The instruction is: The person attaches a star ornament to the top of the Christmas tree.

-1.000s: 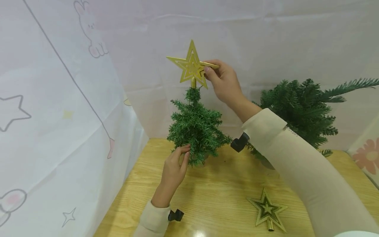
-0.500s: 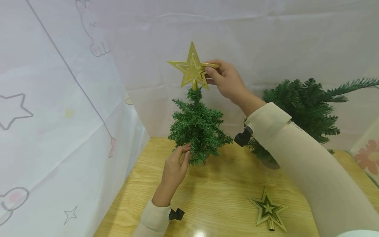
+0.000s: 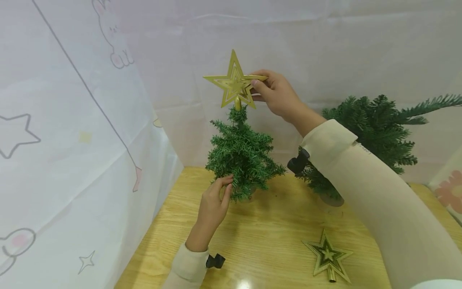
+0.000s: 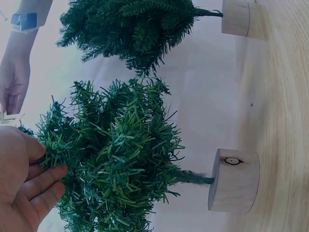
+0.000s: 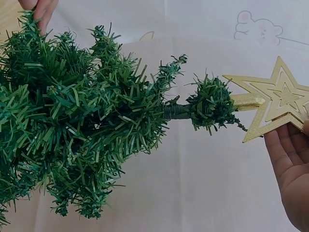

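A gold star topper (image 3: 234, 82) stands upright at the tip of a small green Christmas tree (image 3: 242, 156). My right hand (image 3: 276, 94) pinches one side point of that star between thumb and fingers. In the right wrist view, the star's hollow stem (image 5: 247, 101) meets the tree's wrapped top; how deep the tip sits inside is hidden. Low on the tree's near side, my left hand (image 3: 213, 202) pinches branch tips, and in the left wrist view its fingers (image 4: 46, 186) lie against the foliage. A round wooden base (image 4: 235, 181) carries the tree.
A second, darker green tree (image 3: 368, 132) stands at the back right, partly behind my right sleeve, with one long branch reaching right. Another gold star topper (image 3: 327, 257) lies on the wooden table (image 3: 267, 237) at front right. White printed cloth (image 3: 173, 52) hangs behind and at left.
My right hand has lowered the star slightly, bringing its stem down onto the tree's tip and levelling its left point. The left hand stays on the branches.
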A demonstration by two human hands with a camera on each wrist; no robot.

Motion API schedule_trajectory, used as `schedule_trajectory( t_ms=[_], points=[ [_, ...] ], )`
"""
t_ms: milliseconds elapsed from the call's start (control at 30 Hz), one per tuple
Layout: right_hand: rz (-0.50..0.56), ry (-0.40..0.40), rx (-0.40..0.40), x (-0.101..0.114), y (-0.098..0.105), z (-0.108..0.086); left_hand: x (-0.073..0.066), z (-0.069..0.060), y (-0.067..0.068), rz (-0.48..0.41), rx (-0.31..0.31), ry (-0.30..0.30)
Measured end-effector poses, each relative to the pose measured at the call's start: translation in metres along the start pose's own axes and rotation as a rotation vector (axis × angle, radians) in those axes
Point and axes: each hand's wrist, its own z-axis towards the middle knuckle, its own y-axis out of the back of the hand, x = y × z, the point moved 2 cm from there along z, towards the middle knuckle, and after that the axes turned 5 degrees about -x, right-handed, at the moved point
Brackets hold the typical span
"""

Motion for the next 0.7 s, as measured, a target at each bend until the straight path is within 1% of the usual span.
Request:
schedule_trajectory(
  t_ms=[333,467,700],
  points=[
    [-0.005,-0.016,0.011,0.0005,0.0005,0.0036,-0.0005,-0.0013,0.0008,-0.001,0.007,-0.002],
    [-0.003,-0.023,0.022,0.0014,0.0009,0.0050,-0.0007,-0.0016,0.0017,-0.001,0.000,-0.011],
    [0.012,-0.060,0.039,0.0049,0.0032,0.0084,-0.0004,-0.0009,0.0020,-0.007,0.007,-0.005]
  ],
)
